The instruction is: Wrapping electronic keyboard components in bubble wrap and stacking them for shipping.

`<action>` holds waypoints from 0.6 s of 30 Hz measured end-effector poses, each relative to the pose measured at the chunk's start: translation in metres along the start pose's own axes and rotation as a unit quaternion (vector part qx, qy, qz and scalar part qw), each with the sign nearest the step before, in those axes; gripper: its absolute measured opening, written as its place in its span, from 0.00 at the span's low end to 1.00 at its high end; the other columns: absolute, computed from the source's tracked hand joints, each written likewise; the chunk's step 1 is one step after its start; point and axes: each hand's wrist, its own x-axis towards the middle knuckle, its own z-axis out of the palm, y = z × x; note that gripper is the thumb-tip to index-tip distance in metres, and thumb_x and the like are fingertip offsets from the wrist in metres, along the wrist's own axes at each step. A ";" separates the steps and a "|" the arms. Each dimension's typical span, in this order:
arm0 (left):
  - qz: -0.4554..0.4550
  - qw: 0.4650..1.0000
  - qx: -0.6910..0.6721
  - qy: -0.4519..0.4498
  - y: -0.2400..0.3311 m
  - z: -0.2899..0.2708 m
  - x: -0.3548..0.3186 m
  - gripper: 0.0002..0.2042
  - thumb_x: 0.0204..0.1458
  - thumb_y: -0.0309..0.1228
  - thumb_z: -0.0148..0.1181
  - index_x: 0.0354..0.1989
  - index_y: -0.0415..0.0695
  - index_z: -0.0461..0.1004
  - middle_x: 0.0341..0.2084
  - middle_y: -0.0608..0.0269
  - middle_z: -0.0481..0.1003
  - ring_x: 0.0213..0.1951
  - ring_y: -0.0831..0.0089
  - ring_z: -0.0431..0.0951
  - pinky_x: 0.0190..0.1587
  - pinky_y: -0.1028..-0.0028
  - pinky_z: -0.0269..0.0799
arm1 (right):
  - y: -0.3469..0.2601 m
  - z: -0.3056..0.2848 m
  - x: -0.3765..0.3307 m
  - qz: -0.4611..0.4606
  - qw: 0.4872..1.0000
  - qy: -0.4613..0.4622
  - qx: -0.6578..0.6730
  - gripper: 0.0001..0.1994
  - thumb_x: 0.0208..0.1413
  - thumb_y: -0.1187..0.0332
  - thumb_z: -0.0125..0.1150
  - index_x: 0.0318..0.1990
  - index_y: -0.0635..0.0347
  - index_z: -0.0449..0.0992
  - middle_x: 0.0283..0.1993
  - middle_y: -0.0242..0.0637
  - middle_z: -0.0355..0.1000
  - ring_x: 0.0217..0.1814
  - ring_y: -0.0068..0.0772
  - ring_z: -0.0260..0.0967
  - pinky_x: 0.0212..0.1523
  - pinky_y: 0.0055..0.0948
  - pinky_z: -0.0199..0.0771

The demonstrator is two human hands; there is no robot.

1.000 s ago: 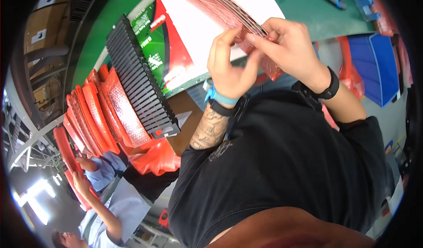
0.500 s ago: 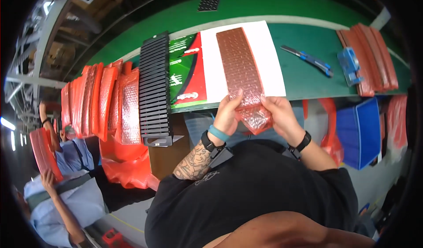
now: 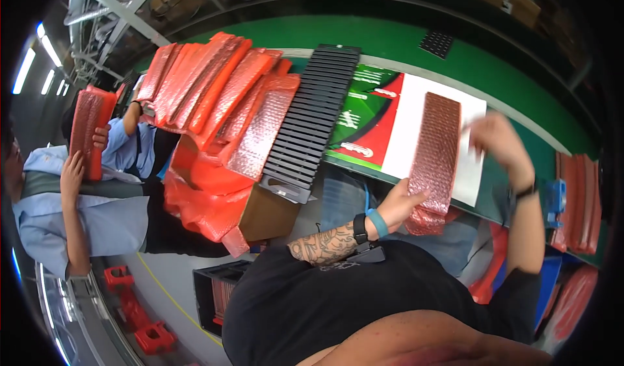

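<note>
A long red bubble-wrap pouch (image 3: 437, 151) with a flat, darker piece inside lies over a white sheet (image 3: 400, 148). Its near end hangs past the bench edge. My left hand (image 3: 402, 205) grips that lower end, thumb on top. Off the pouch's upper right side is my right hand (image 3: 499, 146), raised and smeared by motion, so its fingers are unclear. Left of the white sheet sits a green and red printed area (image 3: 364, 116). Beyond that lies a black slotted rack (image 3: 305, 119).
Many red bubble-wrap packs (image 3: 208, 87) stand in a row at left, above a brown box (image 3: 270, 213) draped with red wrap. A blue tape dispenser (image 3: 554, 203) and more packs (image 3: 576, 200) are at right. Two co-workers in light blue occupy the left; one holds a red pack (image 3: 88, 132).
My right hand has let go of the pouch and swung up and right; my left still holds it. The view has turned left, showing more of the co-workers and row of packs.
</note>
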 end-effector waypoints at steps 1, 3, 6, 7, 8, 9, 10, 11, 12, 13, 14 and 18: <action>0.001 1.000 0.003 0.004 0.005 -0.004 0.001 0.20 0.64 0.26 0.57 0.62 0.33 0.65 0.53 0.57 0.76 0.54 0.71 0.76 0.58 0.69 0.72 | -0.006 -0.019 0.047 -0.046 0.998 0.049 -0.014 0.14 0.62 0.59 0.60 0.29 0.60 0.80 0.17 0.28 0.70 0.15 0.16 0.65 0.16 0.18 0.63; -0.024 0.999 0.030 -0.030 0.011 -0.010 0.002 0.21 0.64 0.26 0.57 0.64 0.33 0.63 0.54 0.57 0.75 0.54 0.72 0.76 0.59 0.69 0.71 | 0.014 -0.066 0.141 -0.041 0.984 0.158 -0.073 0.24 0.63 0.47 0.59 0.22 0.54 0.72 0.15 0.26 0.66 0.13 0.17 0.58 0.14 0.22 0.52; -0.055 0.995 0.064 -0.047 0.008 -0.014 -0.006 0.23 0.64 0.27 0.58 0.65 0.33 0.62 0.55 0.58 0.74 0.55 0.73 0.75 0.60 0.70 0.70 | 0.070 -0.139 0.273 0.105 0.935 0.289 -0.178 0.28 0.57 0.38 0.61 0.37 0.61 0.80 0.35 0.43 0.77 0.34 0.34 0.75 0.31 0.32 0.72; -0.059 0.993 0.096 -0.040 0.009 -0.016 -0.007 0.24 0.63 0.28 0.59 0.65 0.33 0.62 0.56 0.58 0.74 0.56 0.73 0.74 0.60 0.70 0.70 | 0.083 -0.144 0.294 0.121 0.887 0.375 -0.242 0.33 0.55 0.36 0.62 0.45 0.63 0.82 0.45 0.50 0.79 0.45 0.41 0.79 0.40 0.38 0.78; -0.058 0.990 0.128 -0.020 0.011 -0.024 -0.003 0.24 0.63 0.28 0.59 0.65 0.33 0.61 0.56 0.58 0.74 0.56 0.73 0.74 0.60 0.70 0.69 | 0.087 -0.130 0.313 0.118 0.891 0.365 -0.244 0.33 0.55 0.36 0.62 0.45 0.63 0.82 0.45 0.50 0.79 0.45 0.41 0.79 0.40 0.38 0.78; -0.051 0.991 0.125 -0.009 0.013 -0.028 -0.002 0.24 0.63 0.28 0.59 0.65 0.33 0.61 0.56 0.58 0.74 0.56 0.73 0.74 0.60 0.70 0.69 | 0.085 -0.111 0.327 0.150 0.884 0.350 -0.270 0.35 0.53 0.36 0.63 0.49 0.64 0.80 0.50 0.51 0.77 0.51 0.44 0.76 0.45 0.40 0.77; -0.042 0.990 0.131 -0.001 0.013 -0.029 -0.003 0.25 0.63 0.29 0.60 0.65 0.33 0.61 0.56 0.58 0.73 0.56 0.73 0.73 0.61 0.70 0.69 | 0.082 -0.093 0.338 0.184 0.875 0.337 -0.297 0.37 0.51 0.36 0.65 0.53 0.65 0.79 0.56 0.52 0.75 0.56 0.48 0.74 0.50 0.43 0.76; -0.036 0.990 0.139 0.001 0.014 -0.029 -0.006 0.26 0.63 0.29 0.60 0.66 0.33 0.60 0.57 0.58 0.73 0.57 0.74 0.73 0.61 0.70 0.68 | 0.078 -0.084 0.342 0.221 0.861 0.327 -0.322 0.40 0.49 0.36 0.66 0.56 0.66 0.77 0.61 0.54 0.72 0.61 0.51 0.72 0.55 0.46 0.75; -0.031 0.989 0.146 0.004 0.015 -0.030 -0.006 0.26 0.63 0.29 0.60 0.66 0.33 0.60 0.57 0.58 0.73 0.57 0.74 0.72 0.61 0.70 0.68 | 0.079 -0.084 0.350 0.218 0.862 0.324 -0.324 0.40 0.49 0.36 0.66 0.56 0.66 0.77 0.61 0.54 0.72 0.61 0.51 0.72 0.55 0.46 0.75; -0.030 0.989 0.143 0.007 0.016 -0.032 -0.006 0.26 0.63 0.29 0.60 0.66 0.33 0.60 0.57 0.58 0.73 0.57 0.74 0.72 0.61 0.70 0.68 | 0.083 -0.088 0.353 0.216 0.858 0.336 -0.322 0.37 0.50 0.40 0.68 0.56 0.66 0.77 0.58 0.53 0.74 0.58 0.50 0.74 0.53 0.44 0.76; -0.037 0.989 0.143 0.007 0.016 -0.035 -0.006 0.26 0.62 0.29 0.60 0.66 0.33 0.60 0.57 0.58 0.73 0.57 0.74 0.72 0.61 0.70 0.68 | 0.090 -0.095 0.357 0.214 0.855 0.347 -0.320 0.34 0.51 0.44 0.69 0.56 0.65 0.77 0.56 0.52 0.75 0.55 0.48 0.75 0.51 0.42 0.77; -0.057 0.988 0.140 -0.044 0.015 -0.035 -0.004 0.27 0.62 0.28 0.61 0.67 0.33 0.58 0.58 0.58 0.72 0.57 0.74 0.72 0.62 0.70 0.67 | 0.136 -0.193 0.361 0.180 0.898 0.396 -0.070 0.25 0.54 0.59 0.69 0.55 0.65 0.77 0.49 0.48 0.77 0.48 0.42 0.77 0.46 0.37 0.79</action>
